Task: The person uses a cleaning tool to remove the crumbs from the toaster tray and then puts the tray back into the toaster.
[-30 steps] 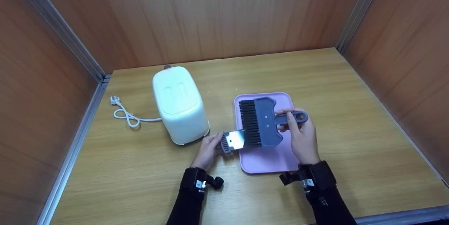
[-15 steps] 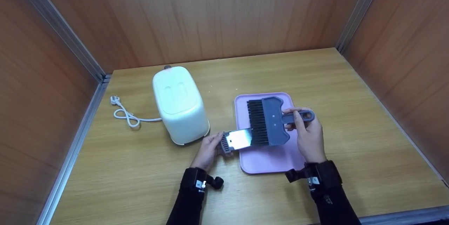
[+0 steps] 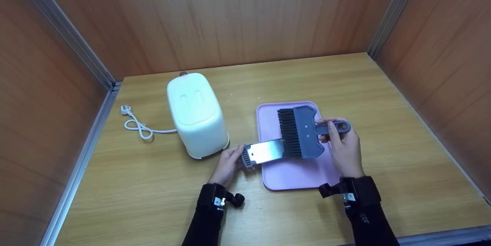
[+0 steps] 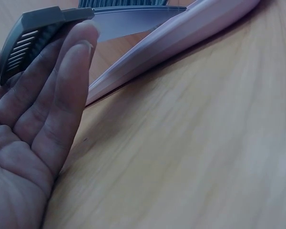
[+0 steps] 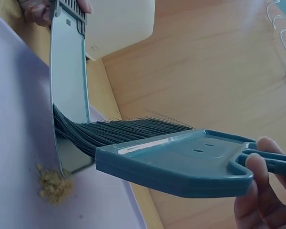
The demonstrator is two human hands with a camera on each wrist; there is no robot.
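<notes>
Now, left grip (image 3: pixel 227 163) pinching metal plate (image 3: pixel 268 151), right grip (image 3: pixel 346 152) clasping brush (image 3: pixel 308 132): springing bristles (image 3: pixel 289 132) could flick those apparent crumbs (image 5: pixel 55 186) off the tray (image 3: pixel 285 180).

One brush (image 3: pixel 307 131), one scraper (image 3: pixel 267 151), one tray (image 3: pixel 297 176), one crumb pile (image 5: pixel 55 187), one appliance (image 3: pixel 196 111), two hands (image 3: pixel 225 166) (image 3: pixel 346 153)

We see reddish-brown wood-grain walls (image 3: pixel 245 15) on three sides | grey metal strips (image 3: pixel 65 27) lining their corners | our yellowish wood-grain tabletop (image 3: pixel 402 154) between them | pale sheen (image 3: pixel 261 215) of light on its near part
</notes>
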